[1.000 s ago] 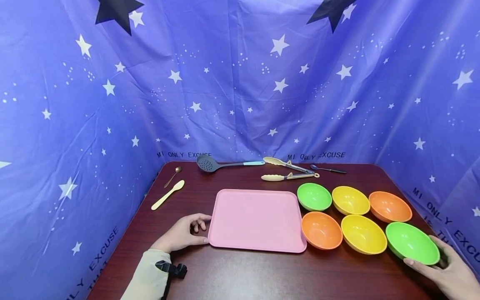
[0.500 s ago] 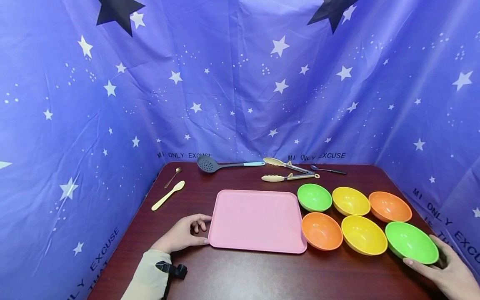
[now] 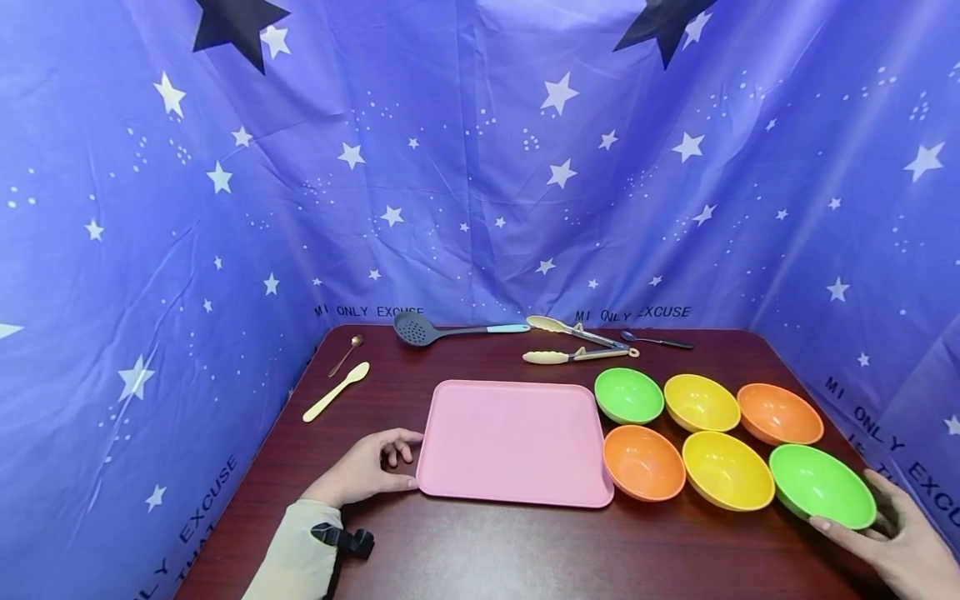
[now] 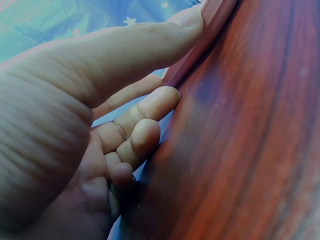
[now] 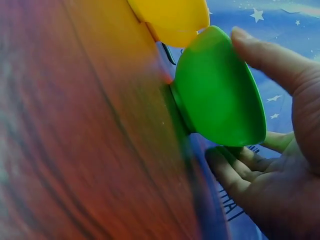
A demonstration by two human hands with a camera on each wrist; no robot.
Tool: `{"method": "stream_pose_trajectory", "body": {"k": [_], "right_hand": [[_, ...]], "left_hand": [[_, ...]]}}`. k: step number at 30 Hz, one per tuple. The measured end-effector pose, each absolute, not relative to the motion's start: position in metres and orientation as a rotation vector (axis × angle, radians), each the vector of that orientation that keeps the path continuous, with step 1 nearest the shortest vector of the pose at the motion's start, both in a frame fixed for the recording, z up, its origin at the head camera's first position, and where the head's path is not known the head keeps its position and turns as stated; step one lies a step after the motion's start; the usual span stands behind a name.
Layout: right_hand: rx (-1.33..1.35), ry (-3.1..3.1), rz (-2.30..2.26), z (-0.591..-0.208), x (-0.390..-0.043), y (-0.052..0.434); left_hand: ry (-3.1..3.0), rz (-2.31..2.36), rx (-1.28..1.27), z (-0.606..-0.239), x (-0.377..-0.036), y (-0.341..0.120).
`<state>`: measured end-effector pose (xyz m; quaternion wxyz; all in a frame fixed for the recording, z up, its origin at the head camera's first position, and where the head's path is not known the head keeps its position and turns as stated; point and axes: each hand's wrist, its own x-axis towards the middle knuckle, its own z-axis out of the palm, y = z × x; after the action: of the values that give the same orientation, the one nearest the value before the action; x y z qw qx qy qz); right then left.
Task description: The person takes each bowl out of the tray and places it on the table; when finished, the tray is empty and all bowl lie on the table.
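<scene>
My left hand (image 3: 390,458) rests on the dark wood table (image 3: 525,542) at the left edge of a pink tray (image 3: 513,437). Its thumb touches the tray's near left corner, and its loosely bent fingers lie against the edge. The left wrist view shows the left hand (image 4: 100,115) with the thumb tip on the tray's rim (image 4: 210,30). My right hand (image 3: 873,525) cups a green bowl (image 3: 821,485) standing at the near right, thumb on its near wall and fingers curled behind it. In the right wrist view the green bowl (image 5: 215,90) sits between the right hand's (image 5: 280,165) thumb and fingers.
Five more bowls stand right of the tray: green (image 3: 628,393), yellow (image 3: 701,401), orange (image 3: 780,412), orange (image 3: 643,461) and yellow (image 3: 727,468). A slotted ladle (image 3: 450,327), tongs (image 3: 577,342) and black spoon (image 3: 656,338) lie at the back. Two spoons (image 3: 335,390) lie at the far left. Blue star cloth surrounds the table.
My right hand has drawn slightly closer round the green bowl, which sits a touch further left. The left hand and tray have not moved.
</scene>
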<state>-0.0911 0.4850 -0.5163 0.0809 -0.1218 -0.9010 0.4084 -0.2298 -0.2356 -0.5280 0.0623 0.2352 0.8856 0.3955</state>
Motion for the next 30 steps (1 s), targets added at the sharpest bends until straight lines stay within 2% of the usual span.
{"method": "stream_pose_trajectory", "body": {"k": [11,19,30], "right_hand": [[-0.360,-2.282,1.086,-0.506,-0.097,0.470],[-0.330,-2.394,1.013,-0.480,-0.111,0.448],[-0.195,-2.526,0.981,-0.465,-0.136,0.423]], "left_hand": [[2.681,1.191,0.713,-0.526,-0.230,-0.235],[2.680,1.193,0.720,-0.524,-0.229,-0.237],[2.690,1.175,0.727,-0.525,-0.229,-0.237]]}}
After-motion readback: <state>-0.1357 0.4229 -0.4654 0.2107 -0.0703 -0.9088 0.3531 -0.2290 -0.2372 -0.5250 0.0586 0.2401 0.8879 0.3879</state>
